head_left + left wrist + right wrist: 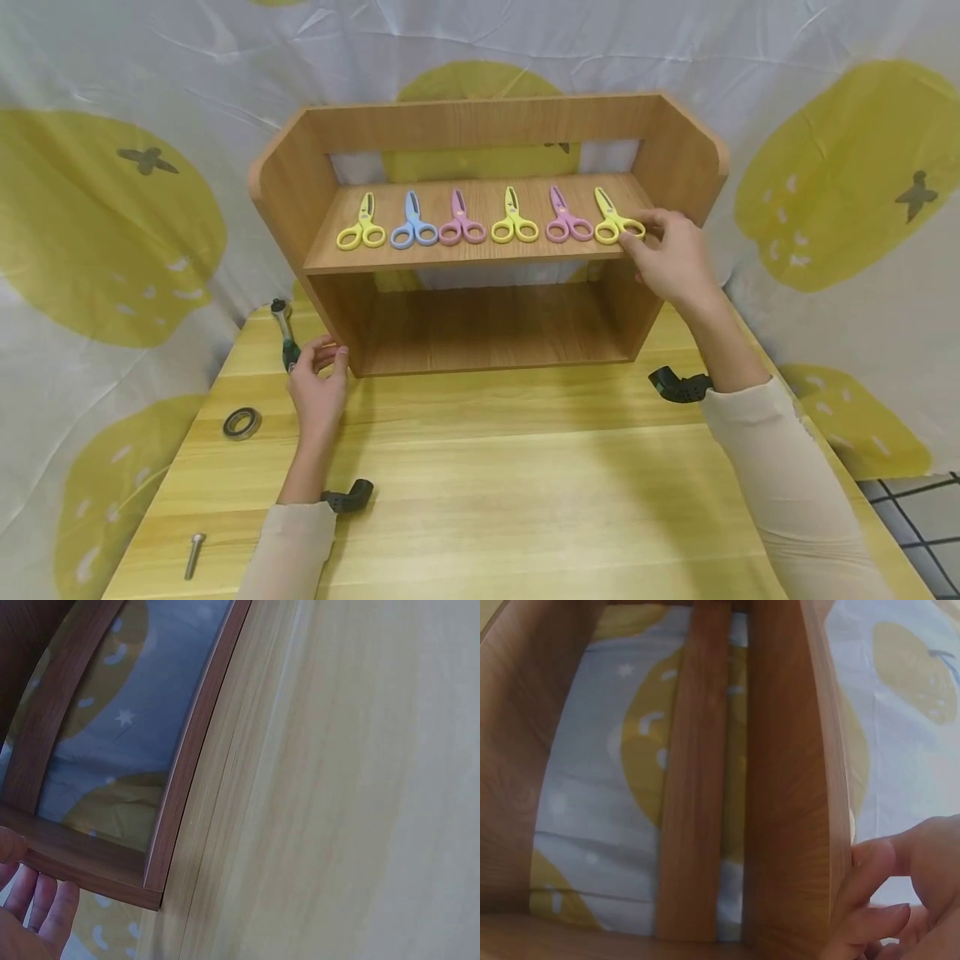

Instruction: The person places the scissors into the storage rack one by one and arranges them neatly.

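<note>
A row of child-style scissors lies on the upper board of a wooden desktop shelf (480, 106), blades pointing to the back. From left come yellow scissors (366, 225), blue scissors (412, 223), pink scissors (461, 222), yellow scissors (513, 218), pink scissors (566, 218) and the rightmost yellow scissors (611, 218). My right hand (675, 254) has thumb and finger at the handle of the rightmost pair; in the right wrist view the board hides most of that pair. With thumb and fingers on either side, my left hand (37, 915) grips the shelf's left side panel (90, 874) near its lower front.
Left of the shelf, a ratchet wrench (285, 329) lies partly behind my left hand. A ring bearing (242, 423) and a bolt (195, 556) are farther forward on the wooden table (525, 500). Lemon-print cloth (825, 333) hangs behind and beside.
</note>
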`<state>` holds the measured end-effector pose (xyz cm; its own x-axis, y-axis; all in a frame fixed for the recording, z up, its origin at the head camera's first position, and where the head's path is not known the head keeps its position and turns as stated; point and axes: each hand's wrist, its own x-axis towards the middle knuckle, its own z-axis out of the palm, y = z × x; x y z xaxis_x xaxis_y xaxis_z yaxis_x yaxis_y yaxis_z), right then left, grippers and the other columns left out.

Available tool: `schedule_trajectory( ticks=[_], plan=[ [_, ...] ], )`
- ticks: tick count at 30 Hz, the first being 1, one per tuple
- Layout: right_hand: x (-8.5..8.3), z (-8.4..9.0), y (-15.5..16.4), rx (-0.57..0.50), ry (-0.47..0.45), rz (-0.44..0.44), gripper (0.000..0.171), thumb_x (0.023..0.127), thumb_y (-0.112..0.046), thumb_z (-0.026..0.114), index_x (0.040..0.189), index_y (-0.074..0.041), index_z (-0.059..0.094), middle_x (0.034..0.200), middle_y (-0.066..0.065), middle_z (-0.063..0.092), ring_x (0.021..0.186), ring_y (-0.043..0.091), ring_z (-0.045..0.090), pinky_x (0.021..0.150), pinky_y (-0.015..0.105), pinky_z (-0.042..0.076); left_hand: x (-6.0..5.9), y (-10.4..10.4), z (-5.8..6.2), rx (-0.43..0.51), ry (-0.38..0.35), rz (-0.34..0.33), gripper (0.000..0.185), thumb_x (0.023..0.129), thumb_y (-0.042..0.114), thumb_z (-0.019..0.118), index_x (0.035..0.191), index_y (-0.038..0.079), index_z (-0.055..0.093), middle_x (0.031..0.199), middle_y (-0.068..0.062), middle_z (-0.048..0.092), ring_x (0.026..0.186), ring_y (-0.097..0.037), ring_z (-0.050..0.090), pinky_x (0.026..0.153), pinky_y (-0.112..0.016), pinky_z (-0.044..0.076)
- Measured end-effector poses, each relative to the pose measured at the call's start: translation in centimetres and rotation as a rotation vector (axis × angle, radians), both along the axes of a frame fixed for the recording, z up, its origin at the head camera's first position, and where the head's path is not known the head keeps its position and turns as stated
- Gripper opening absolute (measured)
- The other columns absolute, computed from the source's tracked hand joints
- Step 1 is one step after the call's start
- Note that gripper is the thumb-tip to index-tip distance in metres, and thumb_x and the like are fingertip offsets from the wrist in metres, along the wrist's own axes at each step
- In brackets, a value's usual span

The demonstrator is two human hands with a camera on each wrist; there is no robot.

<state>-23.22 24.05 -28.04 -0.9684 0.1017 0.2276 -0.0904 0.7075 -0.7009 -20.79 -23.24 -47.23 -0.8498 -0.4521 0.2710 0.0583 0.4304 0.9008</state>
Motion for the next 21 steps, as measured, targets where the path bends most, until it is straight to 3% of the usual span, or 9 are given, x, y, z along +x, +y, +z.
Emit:
schedule_trajectory(
  ticks=[7, 12, 15, 18, 21],
  plan=[
    [0.1, -0.3, -0.3, 0.038, 0.06, -0.044, 0.049, 0.101, -0.032, 0.062, 0.141, -0.004, 0.061, 0.142, 0.019, 0.06, 0.054, 0.009, 0.064, 0.05, 0.022, 0.052, 0.1, 0.0, -0.2, -0.007, -0.016, 0.002, 0.032, 0.102, 0.029, 0.066, 0.129, 0.012, 0.066, 0.113, -0.009, 0.073, 0.108, -0.015, 0.064, 0.085, -0.024, 0.048],
    [0.3, -0.4, -0.3, -0.011, 0.067, -0.023, 0.053, 0.102, -0.034, 0.062, 0.145, -0.003, 0.056, 0.145, 0.021, 0.056, 0.053, 0.01, 0.065, 0.049, 0.023, 0.052, 0.0, 0.1, 0.0, -0.006, -0.018, -0.004, 0.033, 0.102, 0.03, 0.066, 0.129, 0.012, 0.066, 0.113, -0.009, 0.072, 0.109, -0.016, 0.064, 0.085, -0.025, 0.049],
    [0.7, -0.8, -0.3, -0.063, 0.096, -0.008, 0.057, 0.102, -0.034, 0.063, 0.148, -0.004, 0.052, 0.147, 0.021, 0.053, 0.055, 0.011, 0.066, 0.051, 0.021, 0.052, 0.1, 0.1, 0.3, -0.011, -0.028, -0.011, 0.033, 0.102, 0.03, 0.066, 0.13, 0.012, 0.065, 0.112, -0.007, 0.071, 0.106, -0.015, 0.064, 0.082, -0.018, 0.048],
    [1.5, -1.7, -0.6, -0.119, 0.172, -0.017, 0.058, 0.101, -0.032, 0.064, 0.151, -0.007, 0.047, 0.146, 0.017, 0.05, 0.064, 0.011, 0.064, 0.056, 0.017, 0.051, 0.2, 0.0, 0.7, -0.03, -0.012, -0.001, 0.033, 0.101, 0.028, 0.066, 0.129, 0.011, 0.065, 0.106, -0.005, 0.066, 0.096, -0.011, 0.061, 0.081, -0.015, 0.047],
    [2.4, -2.7, -0.9, -0.167, 0.288, -0.036, 0.054, 0.1, -0.024, 0.066, 0.148, -0.008, 0.048, 0.138, 0.011, 0.049, 0.073, 0.011, 0.059, 0.063, 0.014, 0.048, 0.2, 0.1, 1.5, -0.091, 0.064, 0.02, 0.03, 0.1, 0.024, 0.067, 0.125, 0.008, 0.066, 0.098, -0.005, 0.061, 0.086, -0.011, 0.058, 0.078, -0.015, 0.046]
  ],
)
